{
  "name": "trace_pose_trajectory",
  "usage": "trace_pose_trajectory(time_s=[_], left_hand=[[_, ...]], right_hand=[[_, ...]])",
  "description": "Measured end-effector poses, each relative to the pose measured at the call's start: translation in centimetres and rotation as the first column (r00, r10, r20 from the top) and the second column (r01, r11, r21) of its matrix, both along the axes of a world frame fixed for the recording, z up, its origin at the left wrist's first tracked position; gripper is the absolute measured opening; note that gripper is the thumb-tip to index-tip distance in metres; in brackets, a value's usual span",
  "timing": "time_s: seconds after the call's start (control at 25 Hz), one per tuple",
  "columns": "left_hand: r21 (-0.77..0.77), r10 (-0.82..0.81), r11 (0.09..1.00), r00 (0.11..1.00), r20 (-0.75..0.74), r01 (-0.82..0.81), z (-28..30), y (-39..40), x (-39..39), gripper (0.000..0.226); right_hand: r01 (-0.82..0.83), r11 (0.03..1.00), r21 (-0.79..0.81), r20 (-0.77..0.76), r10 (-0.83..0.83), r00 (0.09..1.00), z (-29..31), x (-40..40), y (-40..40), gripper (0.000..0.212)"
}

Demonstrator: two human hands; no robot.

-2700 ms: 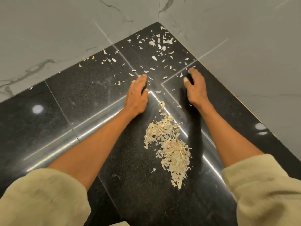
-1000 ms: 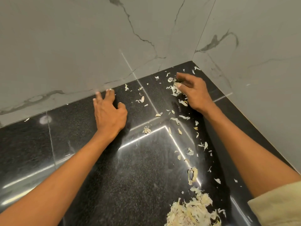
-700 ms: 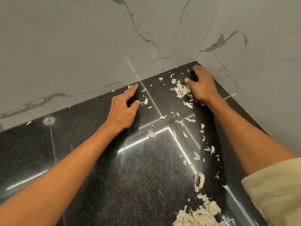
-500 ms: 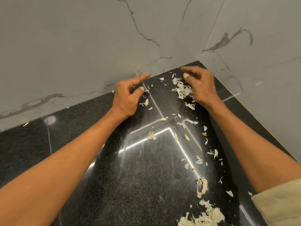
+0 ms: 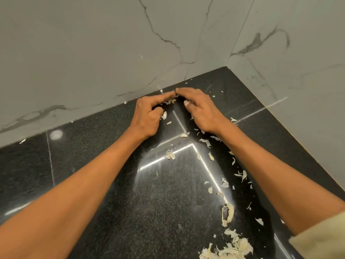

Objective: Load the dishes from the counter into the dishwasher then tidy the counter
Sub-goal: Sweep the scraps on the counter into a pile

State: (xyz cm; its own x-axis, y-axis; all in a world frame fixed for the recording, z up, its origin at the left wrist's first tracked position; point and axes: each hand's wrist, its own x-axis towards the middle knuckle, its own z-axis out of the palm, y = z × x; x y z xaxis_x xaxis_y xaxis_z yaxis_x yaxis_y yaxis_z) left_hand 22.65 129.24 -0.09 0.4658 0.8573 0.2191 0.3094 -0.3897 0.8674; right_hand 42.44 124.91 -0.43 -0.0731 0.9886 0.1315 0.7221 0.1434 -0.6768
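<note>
At five o'clock, nearest us, we see a heap of pale peelings (image 5: 230,248) on the black counter (image 5: 115,184), with a cream sleeve (image 5: 321,238) at its right. Loose scraps (image 5: 225,184) trail from it toward twelve o'clock. Farther on, our left hand (image 5: 147,114) and right hand (image 5: 199,109) meet fingertip to fingertip, fingers curved, cupping a few scraps between them against the counter. Beyond, at twelve, stands the marble wall (image 5: 112,53).

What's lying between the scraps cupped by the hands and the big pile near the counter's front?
Nothing solid. Between the hands and the big pile lies only bare black counter and a trail of loose peel scraps.
</note>
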Motion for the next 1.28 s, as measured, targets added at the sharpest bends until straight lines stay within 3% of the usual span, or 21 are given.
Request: trace_pose_trajectory(time_s=[0.08,0.16,0.24,0.32,0.36,0.44,0.56,0.68,0.76,0.84,1.0,1.04,1.12,1.2,1.28], left_hand=[[-0.035,0.053,0.998,0.987,0.152,-0.049,-0.4,0.4,-0.5,0.061],[-0.138,0.193,0.977,0.954,0.230,-0.165,-0.4,0.8,-0.7,0.061],[-0.145,0.198,0.972,0.975,0.097,-0.183,-0.2,1.0,-0.5,0.063],[-0.066,0.076,0.994,0.992,-0.102,-0.082,-0.1,1.0,-0.1,0.065],[-0.057,0.020,0.998,0.993,-0.117,-0.027,-0.2,1.1,-0.1,0.066],[-0.081,-0.023,0.996,1.000,0.008,0.023,-0.4,0.7,-0.4,0.062],[-0.149,0.113,0.985,0.977,0.179,-0.087,-0.4,0.5,-0.7,0.056],[-0.141,0.107,0.984,0.994,0.003,-0.105,0.1,0.6,-0.5,0.066],[-0.096,0.041,0.994,0.982,-0.186,-0.059,0.0,0.8,-0.1,0.070],[-0.050,-0.004,0.999,0.962,-0.274,-0.010,0.1,0.9,-0.1,0.070],[-0.052,-0.092,0.994,0.996,-0.004,0.092,-0.3,0.2,-0.7,0.055],[-0.073,-0.076,0.994,0.995,0.058,0.080,-0.4,0.1,-0.7,0.053],[-0.100,-0.024,0.995,0.997,0.072,0.031,-0.5,0.2,-0.5,0.057],[-0.091,-0.016,0.996,0.999,-0.048,0.011,-0.4,0.6,-0.4,0.062],[-0.077,-0.065,0.996,0.972,-0.225,0.049,0.0,0.6,-0.3,0.068]], right_hand=[[0.084,0.996,0.032,-0.151,-0.078,0.986,0.4,-0.3,-0.3,0.046],[0.242,0.970,0.021,-0.180,-0.234,0.955,0.8,0.5,0.6,0.046],[0.267,0.963,-0.026,-0.042,-0.268,0.963,1.2,0.4,1.5,0.046],[0.175,0.982,-0.066,0.066,-0.170,0.983,1.3,-1.3,1.7,0.050],[0.116,0.991,-0.072,0.072,-0.111,0.991,1.3,-2.3,1.3,0.051],[0.029,0.999,-0.042,-0.016,-0.030,0.999,1.5,-3.3,0.0,0.046],[0.191,0.980,-0.057,-0.269,-0.199,0.942,2.6,-1.6,-1.0,0.036],[0.368,0.927,-0.075,-0.070,-0.373,0.925,2.7,1.5,0.3,0.039],[0.339,0.929,-0.147,0.102,-0.327,0.940,2.6,1.6,1.4,0.048],[0.250,0.952,-0.179,0.174,-0.219,0.960,2.5,0.0,1.3,0.057],[0.017,0.987,-0.158,-0.025,-0.021,0.999,2.5,-1.8,-2.0,0.049],[0.036,0.988,-0.147,-0.109,-0.052,0.993,3.1,-1.2,-2.7,0.042],[0.230,0.970,-0.073,-0.189,-0.240,0.952,3.5,2.0,-3.0,0.036],[0.450,0.892,-0.047,-0.129,-0.452,0.883,3.3,5.6,-2.4,0.046],[0.467,0.877,-0.114,0.021,-0.468,0.884,2.2,6.7,-2.4,0.054]])
